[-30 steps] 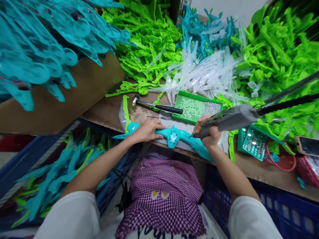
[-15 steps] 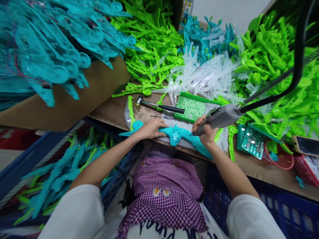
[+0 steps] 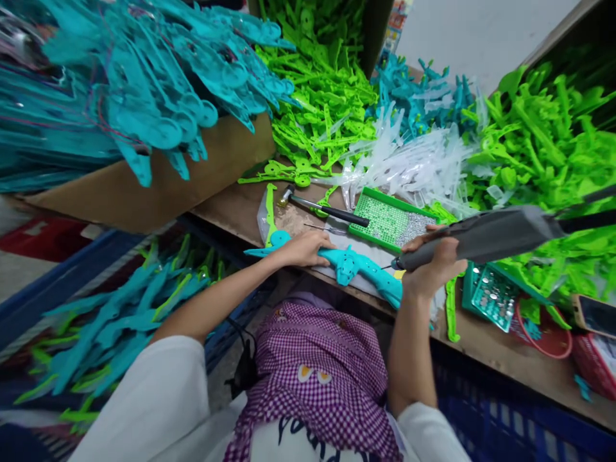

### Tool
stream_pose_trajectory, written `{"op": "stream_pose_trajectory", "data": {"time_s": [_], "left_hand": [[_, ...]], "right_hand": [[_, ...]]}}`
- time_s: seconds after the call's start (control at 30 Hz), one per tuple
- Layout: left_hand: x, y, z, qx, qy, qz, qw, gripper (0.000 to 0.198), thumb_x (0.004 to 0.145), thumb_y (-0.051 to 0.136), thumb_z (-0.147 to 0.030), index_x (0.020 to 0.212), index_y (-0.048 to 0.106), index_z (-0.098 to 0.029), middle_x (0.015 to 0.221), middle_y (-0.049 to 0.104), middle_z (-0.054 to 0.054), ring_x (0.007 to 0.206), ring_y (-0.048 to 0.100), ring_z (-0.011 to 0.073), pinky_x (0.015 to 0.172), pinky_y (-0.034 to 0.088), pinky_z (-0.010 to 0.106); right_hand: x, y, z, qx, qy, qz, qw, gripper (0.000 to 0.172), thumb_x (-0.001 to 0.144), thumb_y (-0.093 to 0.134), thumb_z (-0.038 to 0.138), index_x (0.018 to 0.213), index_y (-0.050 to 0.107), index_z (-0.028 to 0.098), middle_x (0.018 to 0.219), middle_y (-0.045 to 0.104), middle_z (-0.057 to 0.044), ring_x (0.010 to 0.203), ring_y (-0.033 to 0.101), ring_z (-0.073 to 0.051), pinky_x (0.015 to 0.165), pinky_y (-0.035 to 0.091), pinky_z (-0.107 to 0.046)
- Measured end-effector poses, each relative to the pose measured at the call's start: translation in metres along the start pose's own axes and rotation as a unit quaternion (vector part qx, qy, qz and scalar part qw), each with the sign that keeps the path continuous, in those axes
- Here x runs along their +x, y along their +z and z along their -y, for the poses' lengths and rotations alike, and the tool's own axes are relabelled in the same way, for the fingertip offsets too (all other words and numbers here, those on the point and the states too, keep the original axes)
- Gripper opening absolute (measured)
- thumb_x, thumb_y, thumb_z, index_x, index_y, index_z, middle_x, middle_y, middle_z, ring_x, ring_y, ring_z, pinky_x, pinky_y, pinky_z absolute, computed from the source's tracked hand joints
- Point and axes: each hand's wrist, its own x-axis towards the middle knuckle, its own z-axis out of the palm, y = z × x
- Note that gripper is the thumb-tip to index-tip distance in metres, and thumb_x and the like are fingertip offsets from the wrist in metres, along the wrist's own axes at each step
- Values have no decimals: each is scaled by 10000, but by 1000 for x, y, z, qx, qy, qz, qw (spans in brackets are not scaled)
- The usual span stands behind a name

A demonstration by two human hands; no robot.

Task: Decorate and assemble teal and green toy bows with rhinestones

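Observation:
My left hand (image 3: 304, 249) lies flat on a teal plastic toy bow (image 3: 356, 269) at the near edge of the workbench (image 3: 240, 208), pressing it down. My right hand (image 3: 432, 268) is wrapped round a grey electric screwdriver (image 3: 481, 236). The tool is held nearly level, and its thin bit points left just above the bow's right limb. A black cable runs off the tool to the right.
Behind the bow lie a small hammer (image 3: 322, 206), a thin metal pick (image 3: 318, 227) and a green screw tray (image 3: 391, 220). Heaps of green, teal and clear plastic parts crowd the back. A second green tray (image 3: 488, 290), red baskets and a phone (image 3: 595, 314) sit right. Blue crates stand below.
My right hand has lifted the screwdriver off the bow and tilted it nearly level. My view has swung left. My left hand has stayed on the bow.

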Motion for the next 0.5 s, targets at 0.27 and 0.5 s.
{"op": "stream_pose_trajectory", "data": {"time_s": [0.27,0.5], "left_hand": [[-3,-2,-2,-12,3,-8,1000,380,780,695,-343,1139,685,-221,1032,649,65,981,591,227,880,427,327],[-2,1,0,-7,-9,-16,1000,421,770,700,-356,1160,676,-200,1036,639,84,973,593,237,867,440,345]], "right_hand": [[24,32,-10,-38,-15,38,998,302,850,507,500,757,601,229,458,492,57,367,487,-125,364,342,-259],[86,26,-59,-76,-1,122,990,347,783,572,534,703,598,197,422,464,71,340,420,-92,379,317,-240]]}}
